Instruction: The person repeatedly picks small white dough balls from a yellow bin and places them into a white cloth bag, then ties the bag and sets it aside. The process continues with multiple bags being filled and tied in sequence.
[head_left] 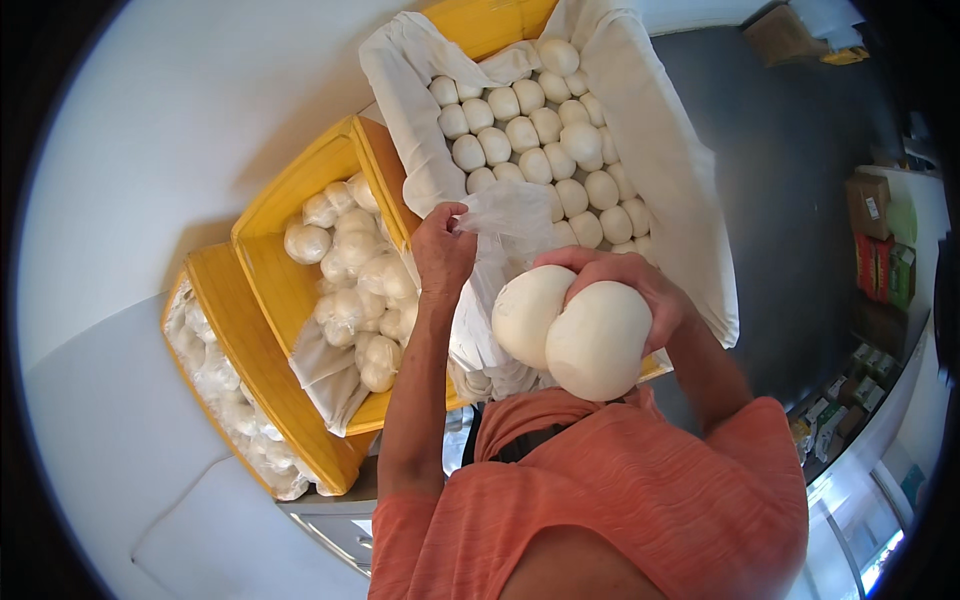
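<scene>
My right hand point(640, 285) is wrapped round two large white steamed buns point(597, 340), pressed side by side in front of my chest. The fingers of my left hand point(443, 250) pinch the edge of a thin clear plastic bag point(512, 208). The bag hangs to the right of that hand, over the near left part of a crate lined with white cloth point(655, 125). Rows of round white buns point(520, 133) lie in this crate, a few of them on top of the others. The bag hides some of the buns beneath it.
Left of the cloth-lined crate, a tilted yellow crate point(275, 215) holds buns in clear bags point(355, 255). Beyond it stands another yellow crate point(270, 370) with bagged buns point(235, 410). Boxes and packets stand on shelving at the right, including a brown carton point(868, 205). A white wall point(190, 120) runs along the left.
</scene>
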